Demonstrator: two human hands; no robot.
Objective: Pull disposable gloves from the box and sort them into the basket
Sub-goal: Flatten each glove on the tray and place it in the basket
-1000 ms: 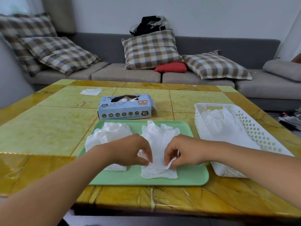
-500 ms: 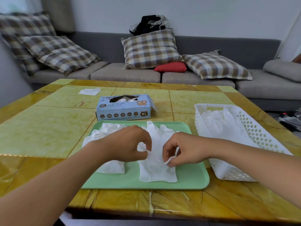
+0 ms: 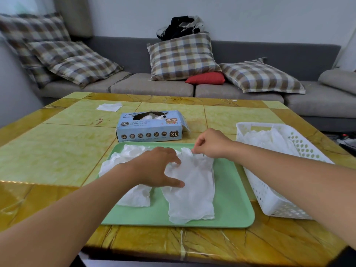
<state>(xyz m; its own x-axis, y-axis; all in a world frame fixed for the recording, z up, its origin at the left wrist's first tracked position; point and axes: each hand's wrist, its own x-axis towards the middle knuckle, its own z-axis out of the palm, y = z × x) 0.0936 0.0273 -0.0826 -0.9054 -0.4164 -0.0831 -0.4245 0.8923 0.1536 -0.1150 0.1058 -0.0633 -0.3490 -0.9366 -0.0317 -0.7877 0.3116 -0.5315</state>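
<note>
A white disposable glove (image 3: 192, 185) lies flat on the green tray (image 3: 233, 205). My left hand (image 3: 158, 168) rests on its left side with fingers spread. My right hand (image 3: 210, 144) pinches the glove's finger end at the tray's far edge. A second crumpled white glove (image 3: 131, 195) lies to the left, partly under my left forearm. The blue glove box (image 3: 150, 128), marked XL, stands behind the tray with its top slot open. The white perforated basket (image 3: 269, 195) at the right holds several white gloves (image 3: 269, 139).
A white tissue (image 3: 108, 107) lies on the far left of the yellow marbled table (image 3: 57, 147). A grey sofa with checked cushions (image 3: 181, 56) and a red cushion (image 3: 206, 78) stands behind the table.
My right hand moved from the glove's cuff up to its finger end. My left hand opened and shifted forward onto the glove. The glove now lies flatter.
</note>
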